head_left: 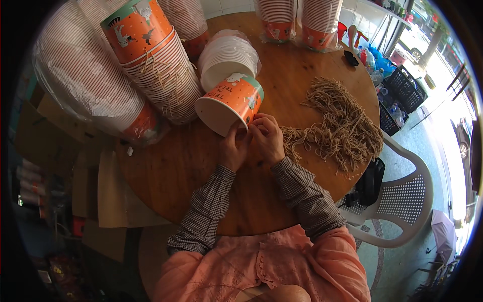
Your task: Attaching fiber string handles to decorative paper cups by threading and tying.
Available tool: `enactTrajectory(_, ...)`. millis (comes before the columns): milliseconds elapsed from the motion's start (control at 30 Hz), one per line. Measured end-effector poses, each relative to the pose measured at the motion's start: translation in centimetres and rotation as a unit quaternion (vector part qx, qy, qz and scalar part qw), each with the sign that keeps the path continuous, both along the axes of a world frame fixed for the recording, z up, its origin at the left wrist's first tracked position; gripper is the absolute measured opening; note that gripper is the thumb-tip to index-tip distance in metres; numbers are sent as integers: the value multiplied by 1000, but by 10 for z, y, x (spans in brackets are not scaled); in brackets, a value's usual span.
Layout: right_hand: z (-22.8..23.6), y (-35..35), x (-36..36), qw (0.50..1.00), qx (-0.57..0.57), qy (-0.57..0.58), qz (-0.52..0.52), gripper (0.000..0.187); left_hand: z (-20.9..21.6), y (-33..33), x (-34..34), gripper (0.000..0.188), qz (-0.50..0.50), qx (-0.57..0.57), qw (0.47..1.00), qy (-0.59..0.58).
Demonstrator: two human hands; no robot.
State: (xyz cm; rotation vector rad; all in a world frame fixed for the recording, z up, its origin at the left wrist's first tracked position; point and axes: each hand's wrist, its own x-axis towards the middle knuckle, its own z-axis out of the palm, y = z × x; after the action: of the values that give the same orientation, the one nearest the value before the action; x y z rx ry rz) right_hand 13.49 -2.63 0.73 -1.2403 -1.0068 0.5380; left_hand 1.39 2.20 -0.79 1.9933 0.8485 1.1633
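the step in hand looks like close fingerwork at the rim of an orange paper bucket (240,98), probably fitting a string handle, since the leaning stack of buckets (166,83) carries loose strands along its side. the bucket lies tipped over the tabletop (171,176), its white mouth turned toward the person's lower left, between that stack and the heap of string (347,126). the left hand (235,147) has its fingers pinched on the rim; the right hand (269,136) meets it there, fingers bent against the outer wall, though i cannot tell whether they grip a strand. the next move seems to call for a steady rim and fine fingertip work. both forearms, in checked sleeves (206,206), reach forward and converge, wrists low, backs of the hands up.
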Motion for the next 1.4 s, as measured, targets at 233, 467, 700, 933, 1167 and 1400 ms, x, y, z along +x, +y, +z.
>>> enactTrajectory(233, -6, 2, 1, 999, 24, -47, 5, 11, 1, 1, 1, 28, 14, 115, 993, -16)
enactTrajectory(467, -7, 1, -1, 998, 41, -52, -2, 10, -9, 1, -1, 20, 48, 82, 995, -43)
enactTrajectory(700, -7, -2, 5, 998, 29, -50, 35, 10, -12, 13, 0, 13, 20, 29, 998, -58)
enactTrajectory(933, -27, 2, 120, 904, -165, -373, -130, 15, -42, 31, -6, 13, 26, 62, 997, 22)
enactTrajectory(1167, -12, -34, 299, 922, -157, -147, -323, 17, -30, 31, -12, 9, 40, 54, 997, 35)
enactTrajectory(1400, 15, -56, 277, 785, -220, -481, -323, 36, -32, 32, -14, 12, 32, -67, 995, -64)
